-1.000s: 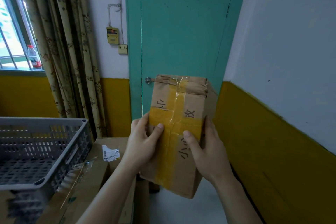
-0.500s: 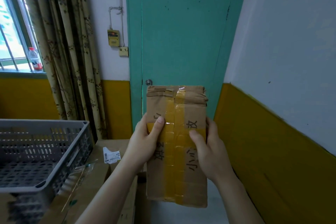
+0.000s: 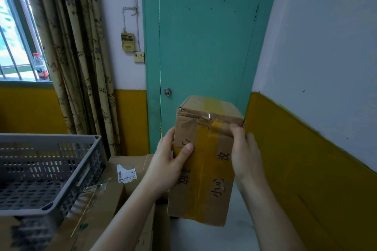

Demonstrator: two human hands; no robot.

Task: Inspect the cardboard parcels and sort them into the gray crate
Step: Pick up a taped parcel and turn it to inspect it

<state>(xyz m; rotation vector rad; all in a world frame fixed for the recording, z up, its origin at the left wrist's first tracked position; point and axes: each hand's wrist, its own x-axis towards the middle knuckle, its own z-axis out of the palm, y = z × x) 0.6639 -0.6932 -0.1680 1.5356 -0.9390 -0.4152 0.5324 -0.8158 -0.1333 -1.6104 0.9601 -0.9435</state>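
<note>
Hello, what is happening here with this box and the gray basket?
A person holds a taped cardboard parcel upright in front of a green door, looking it over. The left hand grips its left edge, the right hand grips its right edge near the top. The gray crate sits to the left on other cardboard boxes; no parcel shows inside it.

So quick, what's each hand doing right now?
Left hand: holding the taped cardboard parcel, thumb on its front.
Right hand: gripping the same parcel's right edge.
</note>
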